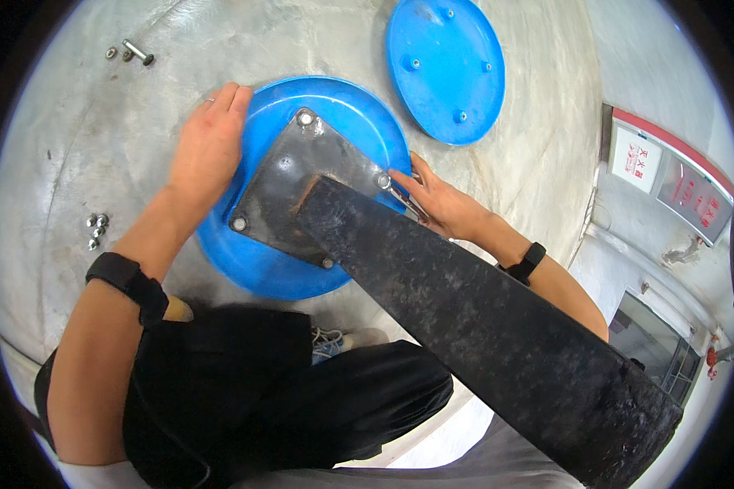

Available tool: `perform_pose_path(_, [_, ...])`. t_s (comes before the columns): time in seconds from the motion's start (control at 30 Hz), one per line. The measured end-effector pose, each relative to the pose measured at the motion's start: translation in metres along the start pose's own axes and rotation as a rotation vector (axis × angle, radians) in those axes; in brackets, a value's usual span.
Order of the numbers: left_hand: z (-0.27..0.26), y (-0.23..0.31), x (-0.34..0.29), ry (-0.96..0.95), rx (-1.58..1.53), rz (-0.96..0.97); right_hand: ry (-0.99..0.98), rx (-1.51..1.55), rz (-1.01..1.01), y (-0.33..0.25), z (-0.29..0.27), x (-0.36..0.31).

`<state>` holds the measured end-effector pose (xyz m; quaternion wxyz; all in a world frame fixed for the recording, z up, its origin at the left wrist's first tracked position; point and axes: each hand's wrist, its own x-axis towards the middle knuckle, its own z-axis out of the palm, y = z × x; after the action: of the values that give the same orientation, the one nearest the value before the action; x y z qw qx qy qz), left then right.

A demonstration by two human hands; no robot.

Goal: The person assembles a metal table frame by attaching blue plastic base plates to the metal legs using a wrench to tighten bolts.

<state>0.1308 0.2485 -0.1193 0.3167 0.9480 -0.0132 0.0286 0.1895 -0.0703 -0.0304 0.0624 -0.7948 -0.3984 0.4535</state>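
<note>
A round blue dish-shaped plate lies on the grey floor, with a square dark steel flange on it. Bolt heads or nuts show at the flange's corners, and a thick black post rises from it toward the lower right. My left hand is closed over the blue plate's upper left rim. On the right side, my right hand grips a slim metal wrench, whose end is at the right corner bolt. The post hides part of the flange.
A second blue disc with several studs lies at the upper right. Loose nuts lie on the floor at left, and a bolt with small round parts lies farther up. A red-and-white wall cabinet stands at right.
</note>
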Motion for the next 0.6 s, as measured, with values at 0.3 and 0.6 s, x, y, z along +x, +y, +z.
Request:
perform_pose_path(0.3, [0.006,0.011,0.015,0.07,0.065,0.096,0.372,0.679,0.478,0.096,0.1,-0.026])
perform_pose_path(0.6, [0.004,-0.054,-0.006,0.043,0.169,0.185,0.18,0.541,0.446,0.04,0.078,-0.038])
